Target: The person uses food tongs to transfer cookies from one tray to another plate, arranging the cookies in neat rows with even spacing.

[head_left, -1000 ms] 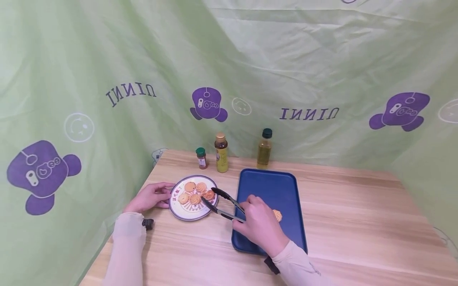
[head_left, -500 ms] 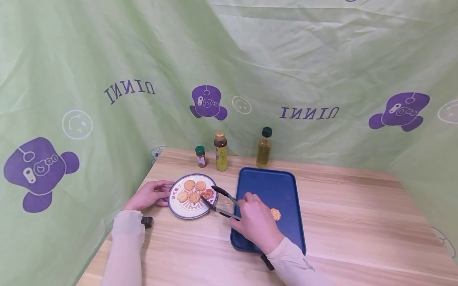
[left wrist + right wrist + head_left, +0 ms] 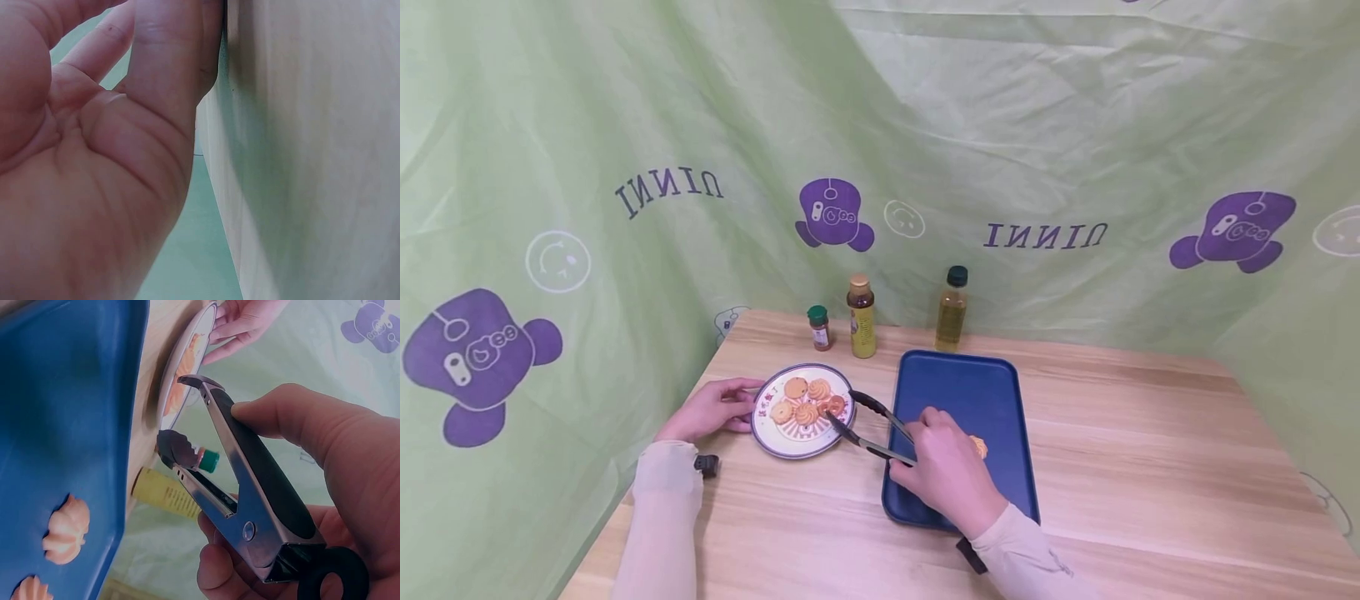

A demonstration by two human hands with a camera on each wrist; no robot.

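Note:
In the head view my left hand [image 3: 715, 408] holds the left rim of a round white plate [image 3: 786, 446] with a dark edge. Several cookies [image 3: 806, 414] lie on the plate, swirled and ring-like. My right hand [image 3: 951, 467] grips black-tipped metal tongs [image 3: 231, 456], with the thumb on the upper arm. The tongs' arms stand apart, their tips over the plate's right edge near a reddish-brown cookie [image 3: 837, 405]. Nothing shows between the tips in the right wrist view. Under my right hand lies a blue tray [image 3: 958, 383]; two swirled cookies [image 3: 67, 530] show on it.
Behind the plate stand a small green-capped spice jar [image 3: 819, 328] and a yellow-labelled bottle [image 3: 862, 318]. A dark-capped oil bottle [image 3: 951, 310] stands just behind the tray. Green printed cloth [image 3: 1045, 133] hangs around the wooden table [image 3: 1150, 467].
The right hand and tongs shift slightly left, then back right, so the tips sit a little farther toward the plate's right edge. The left hand and plate keep their place.

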